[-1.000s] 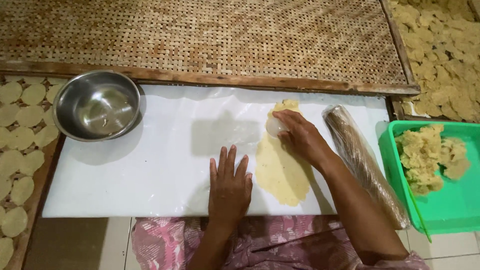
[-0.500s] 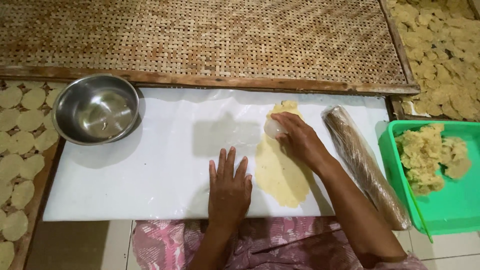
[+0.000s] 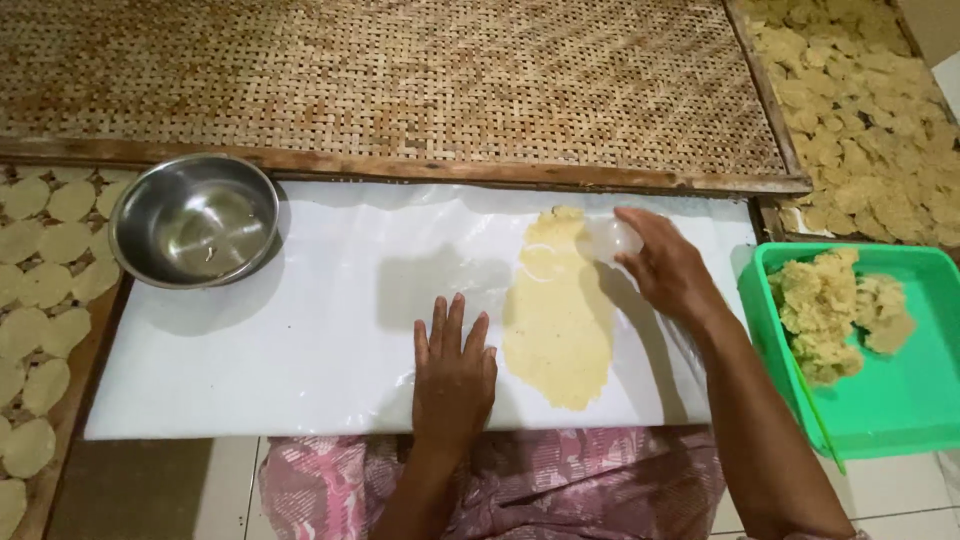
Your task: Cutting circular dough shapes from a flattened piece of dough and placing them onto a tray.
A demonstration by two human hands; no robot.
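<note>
The left hand (image 3: 453,375) lies flat, palm down and fingers spread, on the white plastic sheet (image 3: 300,350) at lower centre of the frame, gripping nothing, just left of the flattened sheet of yellow dough (image 3: 558,320). The dough stretches from the upper middle of the plastic down toward its near edge, with a round cut mark near its top. The right hand (image 3: 665,265), right of centre, curls its fingers around a small clear round cutter (image 3: 610,240) set at the dough's upper right edge. A steel bowl (image 3: 195,220) sits at the upper left corner of the plastic. A green tray (image 3: 900,400) with crumbly dough lumps (image 3: 825,310) is at the right edge. A woven bamboo rack (image 3: 400,80) fills the top, and round dough discs (image 3: 40,290) line the left edge.
</note>
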